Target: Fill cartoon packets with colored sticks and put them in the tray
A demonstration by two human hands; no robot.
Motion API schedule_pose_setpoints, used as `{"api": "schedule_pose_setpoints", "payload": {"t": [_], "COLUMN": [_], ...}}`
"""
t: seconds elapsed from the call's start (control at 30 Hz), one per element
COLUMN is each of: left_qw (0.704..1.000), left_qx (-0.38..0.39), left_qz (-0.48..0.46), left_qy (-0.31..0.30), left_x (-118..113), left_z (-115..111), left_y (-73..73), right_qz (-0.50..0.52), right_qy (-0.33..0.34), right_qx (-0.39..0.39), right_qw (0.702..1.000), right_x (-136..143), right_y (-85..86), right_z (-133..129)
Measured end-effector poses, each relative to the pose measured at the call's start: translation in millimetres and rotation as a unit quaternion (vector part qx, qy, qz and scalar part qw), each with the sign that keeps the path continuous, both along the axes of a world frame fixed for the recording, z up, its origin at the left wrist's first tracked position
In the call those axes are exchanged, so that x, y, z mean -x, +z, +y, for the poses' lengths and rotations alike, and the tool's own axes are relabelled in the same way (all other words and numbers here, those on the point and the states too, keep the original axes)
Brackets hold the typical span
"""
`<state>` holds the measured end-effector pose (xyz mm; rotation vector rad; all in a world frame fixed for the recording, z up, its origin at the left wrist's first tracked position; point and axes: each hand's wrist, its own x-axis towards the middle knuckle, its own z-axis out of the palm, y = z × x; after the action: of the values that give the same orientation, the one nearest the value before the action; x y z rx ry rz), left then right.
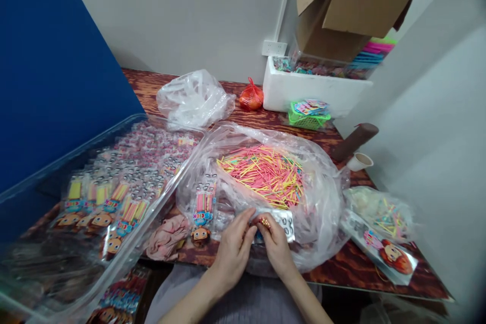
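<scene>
Our right hand (277,248) pinches a stick bundle (265,221), our left hand (232,243) hides its grip alongside, and loose sticks (266,174) lie just beyond, presumably for easy reach.

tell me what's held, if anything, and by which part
The right hand grips a bundle of sticks near its visible ends; whether the left hand holds the bundle or the packet cannot be told.
</scene>
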<state>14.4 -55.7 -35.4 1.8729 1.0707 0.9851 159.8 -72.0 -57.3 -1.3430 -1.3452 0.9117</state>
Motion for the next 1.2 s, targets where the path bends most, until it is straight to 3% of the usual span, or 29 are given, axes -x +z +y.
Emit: {"api": "schedule_pose_setpoints", "payload": {"t": [0.23,0.47,0.63,0.8,0.97,1.2], "left_qw": [0.984,0.999,0.971,0.942,0.95,0.978], "left_qx": [-0.109,-0.027,-0.097,-0.144,-0.125,-0.088], "left_qz": [0.085,0.037,0.19,0.281,0.273,0.175], "left_qy": [-0.111,-0.028,-0.104,-0.113,-0.083,-0.067], "left_x": [-8,-6,-12,-26,-37,-41], "left_z": [1,9,21,25,34,51], "left_y": [8.2,-0.5,-1.1,4.9,-5.1,-12.8], "right_qz": [0.029,0.024,0.039,0.041,0.036,0.033], "right_qy": [-0.006,-0.013,-0.037,-0.042,-0.045,-0.041], "right_qx": [-0.064,-0.03,-0.043,-0.044,-0.037,-0.034], "right_qw": [0.998,0.999,0.998,0.997,0.998,0.998], "right_x": [2,0,-8,-17,-24,-24], "right_y": [-11.5,10.7,22.7,32.8,40.5,43.4], "right_z": [-4,-4,-5,-7,-9,-11]}}
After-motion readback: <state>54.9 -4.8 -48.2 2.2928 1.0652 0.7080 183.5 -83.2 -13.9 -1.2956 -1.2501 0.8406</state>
